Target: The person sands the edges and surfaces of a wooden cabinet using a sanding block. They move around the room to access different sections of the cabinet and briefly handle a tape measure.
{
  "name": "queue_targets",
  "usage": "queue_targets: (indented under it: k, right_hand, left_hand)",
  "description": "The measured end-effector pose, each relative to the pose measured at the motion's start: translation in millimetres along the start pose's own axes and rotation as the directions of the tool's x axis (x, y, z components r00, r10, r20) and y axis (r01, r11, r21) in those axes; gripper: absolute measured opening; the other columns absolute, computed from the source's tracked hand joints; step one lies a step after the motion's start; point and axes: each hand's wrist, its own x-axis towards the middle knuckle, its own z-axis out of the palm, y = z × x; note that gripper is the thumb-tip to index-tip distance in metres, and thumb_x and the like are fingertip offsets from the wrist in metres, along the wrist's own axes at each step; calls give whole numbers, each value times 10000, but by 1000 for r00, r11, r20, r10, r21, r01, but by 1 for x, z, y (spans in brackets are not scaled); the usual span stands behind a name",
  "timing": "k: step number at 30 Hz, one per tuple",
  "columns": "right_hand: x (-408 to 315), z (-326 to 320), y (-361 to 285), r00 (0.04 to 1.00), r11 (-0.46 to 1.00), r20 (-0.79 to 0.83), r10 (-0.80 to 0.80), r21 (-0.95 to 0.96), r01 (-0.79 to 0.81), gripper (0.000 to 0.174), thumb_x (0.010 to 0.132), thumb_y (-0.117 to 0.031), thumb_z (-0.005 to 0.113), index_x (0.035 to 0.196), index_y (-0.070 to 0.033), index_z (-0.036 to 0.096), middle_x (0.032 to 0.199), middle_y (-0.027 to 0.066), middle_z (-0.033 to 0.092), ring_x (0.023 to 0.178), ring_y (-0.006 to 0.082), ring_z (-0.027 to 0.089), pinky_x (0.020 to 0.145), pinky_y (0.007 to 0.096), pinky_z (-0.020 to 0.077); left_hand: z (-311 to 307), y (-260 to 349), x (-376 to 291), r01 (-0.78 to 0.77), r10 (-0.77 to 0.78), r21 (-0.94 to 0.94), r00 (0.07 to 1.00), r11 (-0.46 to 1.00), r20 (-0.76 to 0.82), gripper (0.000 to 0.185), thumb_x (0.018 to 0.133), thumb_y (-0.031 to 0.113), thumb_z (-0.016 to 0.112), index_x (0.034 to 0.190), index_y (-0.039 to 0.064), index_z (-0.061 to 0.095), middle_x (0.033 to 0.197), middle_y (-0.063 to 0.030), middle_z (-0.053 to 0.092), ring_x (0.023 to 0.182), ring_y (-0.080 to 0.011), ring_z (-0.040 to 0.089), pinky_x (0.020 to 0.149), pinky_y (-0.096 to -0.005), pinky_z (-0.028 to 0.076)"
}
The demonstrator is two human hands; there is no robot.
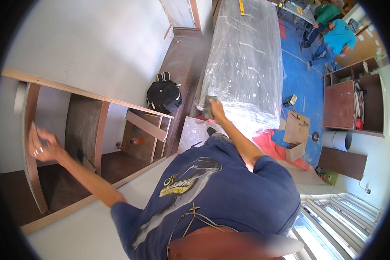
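Observation:
My left hand (pixel 47 144) is at the front edge of an upright wooden divider (pixel 32 156) in an open-fronted cabinet at the left. Its fingers are apart and overlap the divider; whether they touch it I cannot tell. I see nothing held there. In my right hand (pixel 217 111) is a flat grey-green block (pixel 210 105), perhaps a sanding block, gripped along its side. That hand is beside the near end of a long piece wrapped in clear plastic sheeting (pixel 247 65). A loose narrow board (pixel 146 125) leans aslant inside the cabinet's right bay.
A black backpack (pixel 164 94) lies on the brown ledge (pixel 185 65). An orange bottle (pixel 137 140) is inside the cabinet. Blue floor covering (pixel 300 94) holds a box (pixel 290 100), boards and tools. Two people (pixel 339 37) are at the far right near a work table (pixel 295 11).

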Motion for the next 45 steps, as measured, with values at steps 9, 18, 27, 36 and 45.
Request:
queue_targets:
  k: [9,18,27,36,45]
  right_hand:
    - [12,-237,119,906,895,-363,217,-296,-333,300,911,-248,481,907,18,619,755,124,617,625,219,579,536,405,462]
    - [-52,-289,117,882,945,-412,230,-124,-304,242,941,-217,506,1039,-21,609,842,109,660,701,257,680,639,410,576]
    - [-121,-289,176,869,912,-412,276,-173,-371,343,947,-206,530,1204,19,560,1029,101,623,876,198,612,766,342,505]
    - [-126,-172,70,958,980,-223,180,-48,-195,294,978,-204,535,1171,13,577,1014,110,648,807,205,650,744,339,553]
    - [-129,30,-71,825,978,545,151,39,-205,540,955,-346,646,1333,16,510,1249,105,610,1118,207,589,992,382,462]
  left_hand:
    - [-95,14,-186,506,-722,586,112,633,683,476,930,399,634,1165,-14,670,1167,-201,665,1106,-378,610,951,-447,477]
    - [-106,-14,-232,447,-710,630,16,635,704,452,842,327,712,1200,54,667,1129,-243,678,1094,-402,628,950,-444,480]
    - [-119,-27,-193,606,-762,634,-69,481,644,441,867,228,560,1263,43,622,1116,-241,685,1043,-390,660,933,-441,491]
    - [-146,-23,-170,980,-733,45,-174,-192,657,431,951,38,471,1381,57,500,1025,-150,669,960,-216,681,790,-299,557]
    - [-117,186,-158,882,-87,-14,-30,-471,996,405,1029,257,522,1403,108,486,1024,-81,669,835,-150,659,669,-305,585]
